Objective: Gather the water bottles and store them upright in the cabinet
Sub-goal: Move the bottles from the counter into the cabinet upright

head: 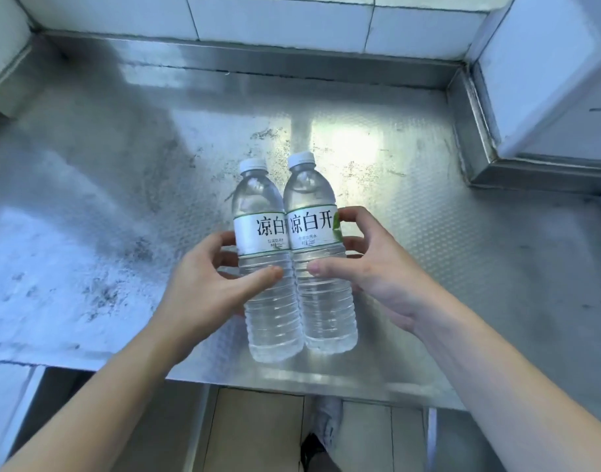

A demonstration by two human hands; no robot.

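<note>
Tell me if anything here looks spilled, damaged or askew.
Nothing spilled or damaged. Both bottles stand capped and side by side on the counter, one in each hand. The counter only shows dark scuffs.

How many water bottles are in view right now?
2. The left bottle is gripped by the left hand, the right bottle by the right hand, side by side and touching, over the steel counter. Others may be out of view.
</note>
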